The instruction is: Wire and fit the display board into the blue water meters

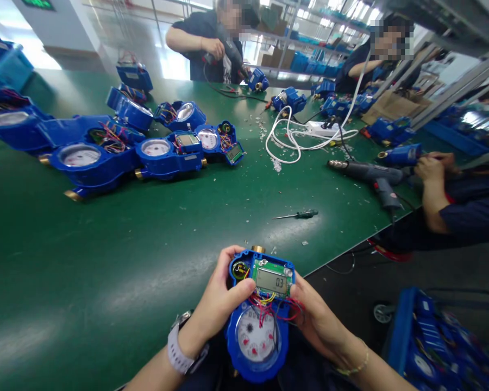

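Between my two hands is a blue water meter (283, 355), held at the table's near edge. Its upper housing lies open, showing a green circuit board with a small display (271, 281) and loose red, yellow and black wires (264, 307). Below the wires sits the round dial (256, 335). My left hand (224, 288) wraps the meter's left side, its thumb on the display's lower left corner. My right hand (309, 307) grips the right side, thumb by the board's edge. A brass fitting (258, 249) sticks out at the far end.
A screwdriver (305, 214) lies on the green table (179, 228) beyond the meter. Several blue meters (163, 155) stand at the left. A heat gun (367, 172), white cable (283, 157) and power strip (321, 128) are at the right. Co-workers sit across and right. A blue crate (401, 326) holds more meters.
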A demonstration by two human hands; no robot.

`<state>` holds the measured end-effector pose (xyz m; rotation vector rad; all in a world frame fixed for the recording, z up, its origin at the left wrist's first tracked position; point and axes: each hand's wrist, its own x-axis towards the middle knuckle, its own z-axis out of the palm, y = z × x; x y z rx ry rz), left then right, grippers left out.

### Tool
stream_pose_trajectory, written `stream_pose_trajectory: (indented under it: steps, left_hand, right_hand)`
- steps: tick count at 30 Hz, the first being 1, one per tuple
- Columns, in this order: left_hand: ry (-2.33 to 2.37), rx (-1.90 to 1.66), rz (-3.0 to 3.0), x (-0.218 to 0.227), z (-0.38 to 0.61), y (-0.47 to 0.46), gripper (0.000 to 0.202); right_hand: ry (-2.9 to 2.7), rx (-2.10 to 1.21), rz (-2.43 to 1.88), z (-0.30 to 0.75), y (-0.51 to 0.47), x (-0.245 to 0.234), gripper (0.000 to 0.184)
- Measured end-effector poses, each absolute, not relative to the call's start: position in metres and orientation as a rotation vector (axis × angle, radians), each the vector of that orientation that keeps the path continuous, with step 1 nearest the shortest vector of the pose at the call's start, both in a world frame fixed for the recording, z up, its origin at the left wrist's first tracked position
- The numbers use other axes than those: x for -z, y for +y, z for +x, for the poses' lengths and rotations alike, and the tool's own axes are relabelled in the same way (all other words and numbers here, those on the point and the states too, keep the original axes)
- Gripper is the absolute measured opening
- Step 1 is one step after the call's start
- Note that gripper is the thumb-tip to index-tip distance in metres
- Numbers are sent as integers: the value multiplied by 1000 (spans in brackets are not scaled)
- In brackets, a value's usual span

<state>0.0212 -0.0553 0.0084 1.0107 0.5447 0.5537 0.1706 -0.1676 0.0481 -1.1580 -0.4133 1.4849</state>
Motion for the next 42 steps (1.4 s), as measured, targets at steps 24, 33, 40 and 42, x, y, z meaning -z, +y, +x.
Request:
stream_pose_trajectory:
  steps: [24,33,40,42]
  left_hand:
    - [619,-553,940,-5,20,-52,69]
    - [706,-402,1012,-18,22,-50,84]
    - [489,-240,1338,-51,58,-51,91]
    - [428,-214,1364,-58,75,-57,93]
  right_hand:
    - [-488,-1449,-1091,136,-197,-30,79]
    - [-525,-1457,-1126,134,-199,-40,74]
    - [-309,-1170,-868,130,-221,-20,68]
    - [-286,-1069,-806,134,-228,-22,67]
